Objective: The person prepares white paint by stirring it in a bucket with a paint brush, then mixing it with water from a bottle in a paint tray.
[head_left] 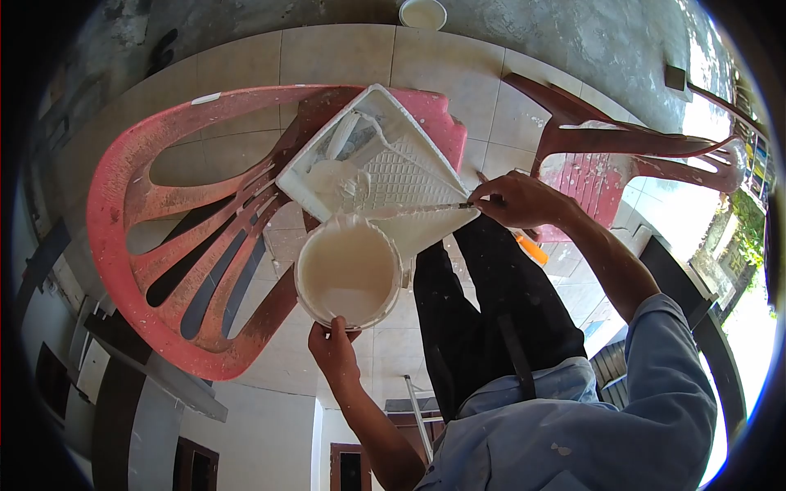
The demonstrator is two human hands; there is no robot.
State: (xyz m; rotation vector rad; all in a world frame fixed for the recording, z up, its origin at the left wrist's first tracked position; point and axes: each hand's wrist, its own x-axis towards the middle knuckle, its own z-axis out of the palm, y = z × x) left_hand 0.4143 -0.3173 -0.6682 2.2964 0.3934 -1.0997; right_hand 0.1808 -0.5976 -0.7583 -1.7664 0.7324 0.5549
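Observation:
My left hand (334, 348) grips the near rim of a round white paint bucket (304, 282), thumb over the edge. Off-white paint fills its lower part, and its far rim, thick with paint, overlaps the edge of a white paint tray (446, 168). The tray has a ribbed slope and rests on the red plastic chair (123, 188). A pool of thick paint (340, 182) lies in the tray's left corner. My right hand (520, 199) is closed on the dark end of a thin, paint-coated stick (417, 210), whose other end points to the bucket's rim.
A second red chair (581, 176), splashed with white, stands on the right. At the back is a small white container (422, 14) on grey concrete. An orange object (532, 249) lies on the tiled floor (336, 49) near my legs. A ladder (417, 417) stands behind me.

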